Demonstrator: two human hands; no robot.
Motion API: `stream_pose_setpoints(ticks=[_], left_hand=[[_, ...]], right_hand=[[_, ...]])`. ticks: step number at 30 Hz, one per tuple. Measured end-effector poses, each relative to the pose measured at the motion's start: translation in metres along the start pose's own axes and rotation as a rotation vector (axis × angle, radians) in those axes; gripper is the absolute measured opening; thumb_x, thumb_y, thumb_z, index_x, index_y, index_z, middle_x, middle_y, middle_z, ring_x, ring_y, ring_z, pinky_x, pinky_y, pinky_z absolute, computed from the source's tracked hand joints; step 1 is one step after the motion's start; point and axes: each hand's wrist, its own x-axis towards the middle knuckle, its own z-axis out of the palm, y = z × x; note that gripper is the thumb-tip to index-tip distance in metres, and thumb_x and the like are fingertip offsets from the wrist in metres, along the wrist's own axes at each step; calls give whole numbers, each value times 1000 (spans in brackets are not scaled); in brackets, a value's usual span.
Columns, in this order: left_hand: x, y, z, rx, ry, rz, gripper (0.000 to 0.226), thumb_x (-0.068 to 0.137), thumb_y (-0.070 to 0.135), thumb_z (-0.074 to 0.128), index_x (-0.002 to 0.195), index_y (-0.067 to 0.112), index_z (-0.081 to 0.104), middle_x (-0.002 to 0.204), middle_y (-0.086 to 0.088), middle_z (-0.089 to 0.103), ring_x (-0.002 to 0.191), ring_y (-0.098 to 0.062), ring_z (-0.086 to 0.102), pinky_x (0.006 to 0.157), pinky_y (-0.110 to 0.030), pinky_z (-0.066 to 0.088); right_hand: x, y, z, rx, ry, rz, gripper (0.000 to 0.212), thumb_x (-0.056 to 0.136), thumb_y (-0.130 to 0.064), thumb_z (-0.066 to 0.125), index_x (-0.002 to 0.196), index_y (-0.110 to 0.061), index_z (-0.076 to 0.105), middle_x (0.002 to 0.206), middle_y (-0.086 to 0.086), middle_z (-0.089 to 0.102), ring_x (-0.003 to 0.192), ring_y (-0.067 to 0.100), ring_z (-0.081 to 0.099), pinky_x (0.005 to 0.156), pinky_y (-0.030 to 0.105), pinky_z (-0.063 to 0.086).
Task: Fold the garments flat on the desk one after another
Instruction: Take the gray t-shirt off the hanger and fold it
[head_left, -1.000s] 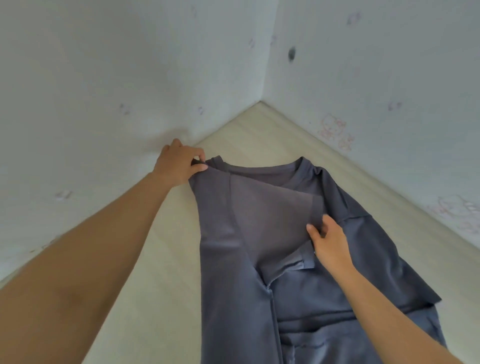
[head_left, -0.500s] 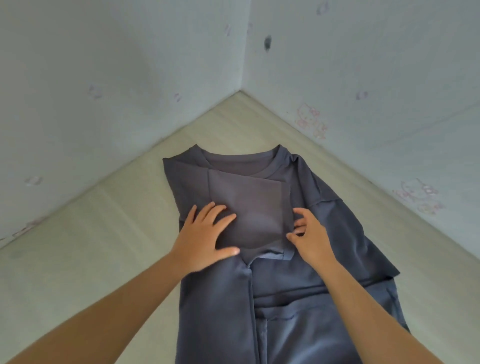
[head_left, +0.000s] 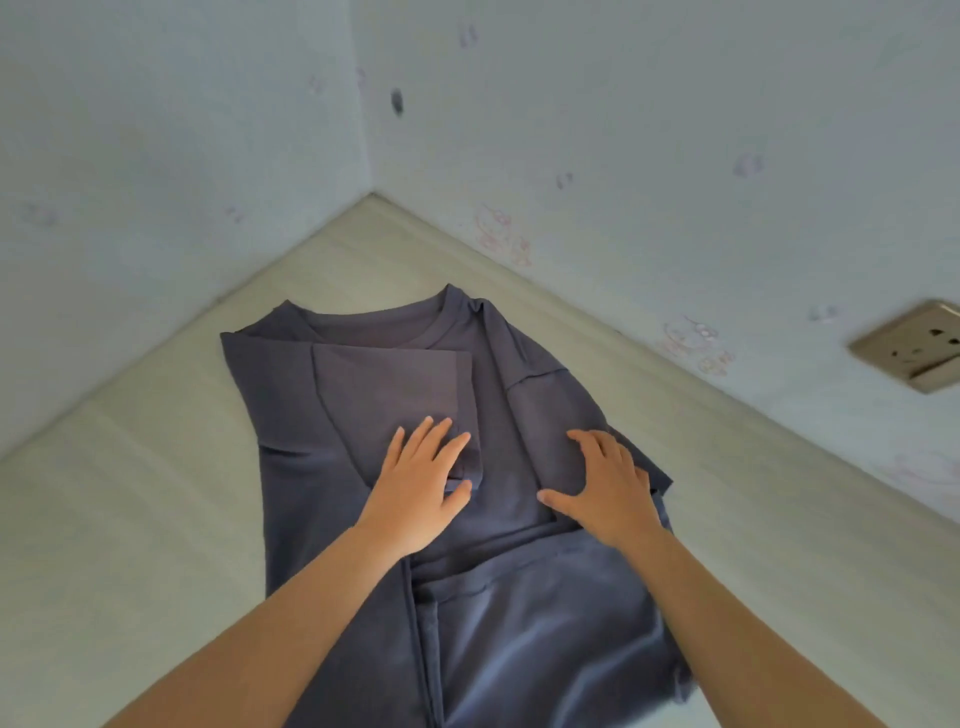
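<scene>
A dark blue-grey T-shirt (head_left: 395, 384) lies on the pale wooden desk (head_left: 130, 493), its collar toward the wall corner. Its left side and sleeve are folded in over the chest. My left hand (head_left: 421, 493) lies flat with spread fingers on the lower end of the folded sleeve. My right hand (head_left: 608, 493) rests flat on the right sleeve area, fingers spread toward the shirt's right edge. The shirt's hem runs out of view at the bottom.
Two light blue walls meet in a corner (head_left: 369, 192) just behind the desk. A beige wall socket (head_left: 919, 343) sits on the right wall. Bare desk surface lies to the left and right of the shirt.
My left hand left the shirt's shoulder and now presses flat on the folded sleeve. My right hand let go of the sleeve edge and moved right onto the other sleeve.
</scene>
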Motion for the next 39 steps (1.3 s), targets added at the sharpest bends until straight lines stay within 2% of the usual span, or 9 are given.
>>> stream_pose_setpoints(ticks=[2,7,14,17,20,23,30,35,39], left_hand=[[4,22,9,30,-122,-9,89,76,79,12,152,36,-1,161,3,-11,147,-25,-13,115,-54,-7],[7,37,23,179,-351,-16,128,53,90,55,142,47,-28,148,5,-44,137,-35,-36,104,-73,-14],[-7,29,15,230,-492,-46,143,45,77,74,137,51,-33,141,10,-51,132,-33,-44,101,-76,-13],[-9,31,7,240,-494,-60,135,47,79,70,143,50,-20,150,9,-39,138,-34,-35,102,-71,-17],[12,42,-1,181,-325,-44,103,59,92,42,146,45,11,157,3,-2,145,-32,-10,112,-63,-9],[44,53,0,171,-148,6,93,72,88,15,148,35,21,156,5,13,147,-25,-1,118,-51,-1],[112,86,18,203,-319,119,110,67,81,55,149,45,-11,157,9,-25,144,-24,-25,116,-56,-10],[152,100,22,143,-234,31,84,78,82,36,148,50,2,159,10,-17,145,-30,-19,113,-60,-8],[197,100,15,230,-145,40,65,97,56,33,152,35,6,162,4,-5,148,-27,-4,118,-54,8]], right_hand=[[-3,11,2,-124,-45,-58,79,80,-57,63,145,-33,26,149,-5,28,137,21,29,103,46,38],[21,34,-30,-15,119,-17,18,94,-27,46,107,-20,56,105,5,62,98,30,59,71,35,45],[59,76,-72,443,438,298,18,99,-21,40,108,-15,54,97,7,61,88,31,57,70,32,38],[67,89,-70,587,410,316,19,97,-33,45,107,-18,51,104,6,61,97,31,60,76,37,46],[61,92,-64,612,199,346,78,79,-60,65,137,-17,36,136,10,47,122,32,49,98,49,44],[57,102,-58,466,122,406,108,70,-53,78,149,-19,14,149,10,29,136,34,32,107,55,32],[71,141,-57,431,207,347,17,91,-28,58,93,-13,51,94,8,59,95,35,58,69,35,39],[83,144,-83,673,419,323,16,99,-20,46,112,-13,52,104,6,62,89,26,57,72,32,41],[76,156,-72,667,246,400,47,90,-39,61,128,-16,45,114,5,64,99,26,61,83,35,48]])
